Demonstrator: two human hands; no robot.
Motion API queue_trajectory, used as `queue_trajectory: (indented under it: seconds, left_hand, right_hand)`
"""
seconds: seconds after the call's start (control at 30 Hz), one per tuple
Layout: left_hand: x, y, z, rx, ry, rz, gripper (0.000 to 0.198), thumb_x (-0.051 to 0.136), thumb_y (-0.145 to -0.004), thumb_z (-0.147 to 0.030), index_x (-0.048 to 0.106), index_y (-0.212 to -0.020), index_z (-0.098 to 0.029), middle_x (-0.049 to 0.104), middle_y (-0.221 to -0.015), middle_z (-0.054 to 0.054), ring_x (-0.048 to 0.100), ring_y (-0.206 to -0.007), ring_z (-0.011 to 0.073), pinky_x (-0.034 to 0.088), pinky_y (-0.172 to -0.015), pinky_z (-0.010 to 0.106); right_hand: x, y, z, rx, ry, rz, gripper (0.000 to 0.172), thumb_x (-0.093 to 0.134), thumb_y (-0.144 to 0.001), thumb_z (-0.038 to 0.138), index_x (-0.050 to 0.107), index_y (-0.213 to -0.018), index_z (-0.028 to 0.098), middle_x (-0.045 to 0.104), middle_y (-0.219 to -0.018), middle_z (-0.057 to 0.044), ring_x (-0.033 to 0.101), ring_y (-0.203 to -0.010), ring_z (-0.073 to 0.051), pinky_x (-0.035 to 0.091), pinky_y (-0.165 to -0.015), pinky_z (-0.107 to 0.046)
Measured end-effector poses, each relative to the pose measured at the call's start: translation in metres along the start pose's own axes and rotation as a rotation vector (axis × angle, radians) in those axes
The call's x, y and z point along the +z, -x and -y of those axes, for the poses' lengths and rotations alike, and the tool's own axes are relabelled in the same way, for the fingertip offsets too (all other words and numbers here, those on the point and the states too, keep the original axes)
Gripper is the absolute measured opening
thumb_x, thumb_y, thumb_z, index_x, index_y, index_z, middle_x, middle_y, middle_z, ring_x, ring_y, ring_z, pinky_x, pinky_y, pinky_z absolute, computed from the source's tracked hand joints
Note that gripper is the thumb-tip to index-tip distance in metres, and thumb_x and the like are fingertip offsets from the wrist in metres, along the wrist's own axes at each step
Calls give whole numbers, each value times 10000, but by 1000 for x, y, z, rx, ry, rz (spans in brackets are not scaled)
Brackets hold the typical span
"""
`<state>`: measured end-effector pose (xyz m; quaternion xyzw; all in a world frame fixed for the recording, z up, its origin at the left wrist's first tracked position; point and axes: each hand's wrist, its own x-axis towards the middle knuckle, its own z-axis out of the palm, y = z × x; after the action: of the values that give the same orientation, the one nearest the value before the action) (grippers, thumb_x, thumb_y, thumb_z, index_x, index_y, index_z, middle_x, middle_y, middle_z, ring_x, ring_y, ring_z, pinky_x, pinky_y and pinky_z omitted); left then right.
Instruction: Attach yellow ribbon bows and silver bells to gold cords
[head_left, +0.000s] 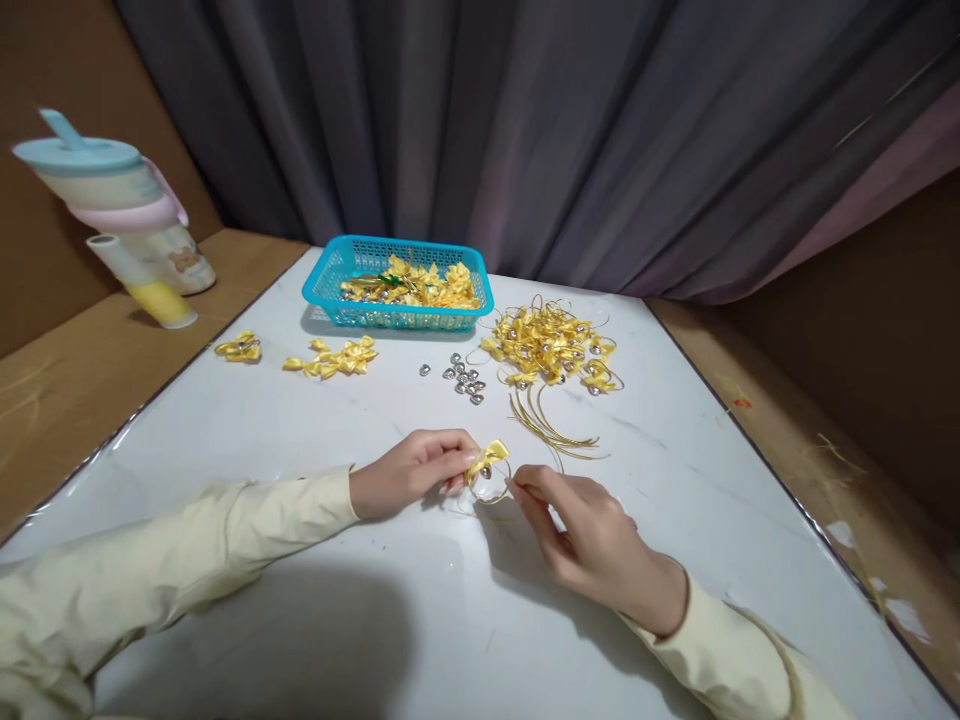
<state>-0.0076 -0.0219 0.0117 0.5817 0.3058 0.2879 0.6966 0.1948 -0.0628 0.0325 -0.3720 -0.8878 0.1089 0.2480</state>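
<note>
My left hand (420, 470) pinches a yellow ribbon bow (495, 453) between thumb and fingers, just above the table. A small silver bead (486, 473) hangs at the bow, and a thin gold cord (491, 501) curves in a loop below it. On the right side of that loop, the thumb and forefinger of my right hand (589, 525) are pinched together at the cord. Beyond my hands lie several silver beads (465, 380) in a loose group. Several cut gold cords (551, 430) rest in a curved bunch near my right hand.
A blue basket (397, 318) at the back holds yellow bows. Finished-looking bows with cord loops form a pile (547, 345) to its right. Loose bows (334, 357) and a small bundle (240, 347) lie left. A tumbler (124, 205) and a yellow thread spool (150, 290) stand far left.
</note>
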Motion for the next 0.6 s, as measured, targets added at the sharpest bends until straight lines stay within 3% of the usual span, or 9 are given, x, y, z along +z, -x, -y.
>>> queue_trajectory:
  seconds: [0.37,0.6]
  left_hand:
    - [0,1,0,17,2,14,325,508,-836,-430,517,-704,-132,434,-586,-35,359,-525,76,267,-497,223]
    - [0,-1,1,1,60,-5,311,527,-833,-415,531,-707,-130,448,-590,-27,365,-532,79,266,-512,229]
  right_hand:
    - [2,-1,-1,4,7,-6,103,369,-887,115,463,-867,151,507,-573,12,421,-469,-102,310,-455,-217]
    - [8,0,0,-4,24,-89,96,380,-889,110,462,-895,158,534,-591,4,459,-482,-108,332,-465,-218]
